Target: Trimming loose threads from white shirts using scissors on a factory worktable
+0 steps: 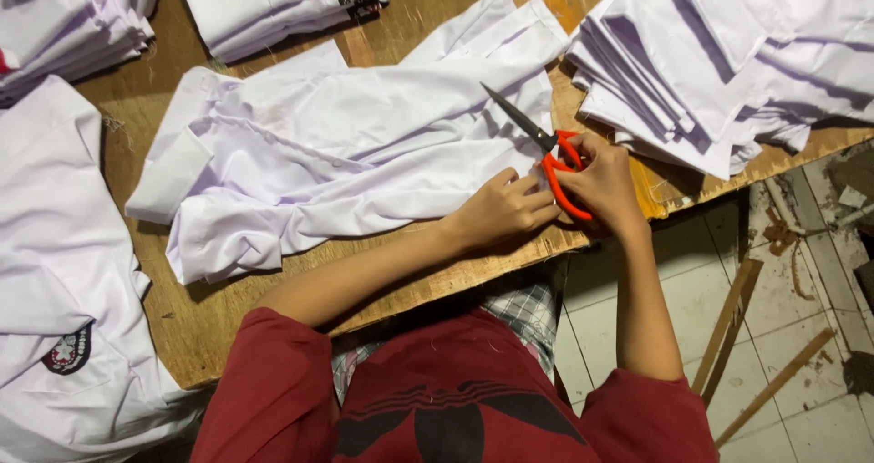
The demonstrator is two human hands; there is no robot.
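Observation:
A white shirt (346, 144) lies spread across the wooden table (196, 322), its cuffed sleeve pointing left. My right hand (603, 185) grips orange-handled scissors (553, 153), whose dark blades point up and left over the shirt's right edge. My left hand (499, 210) rests on the cloth just left of the scissors, fingers pinching the fabric's edge near the handles.
Folded white garments are stacked at the top right (728, 53), top left (64, 21) and top middle (273, 3). Another white shirt with a dark badge (68, 349) lies at the left. A tiled floor with wooden sticks (728, 335) lies beyond the table's right edge.

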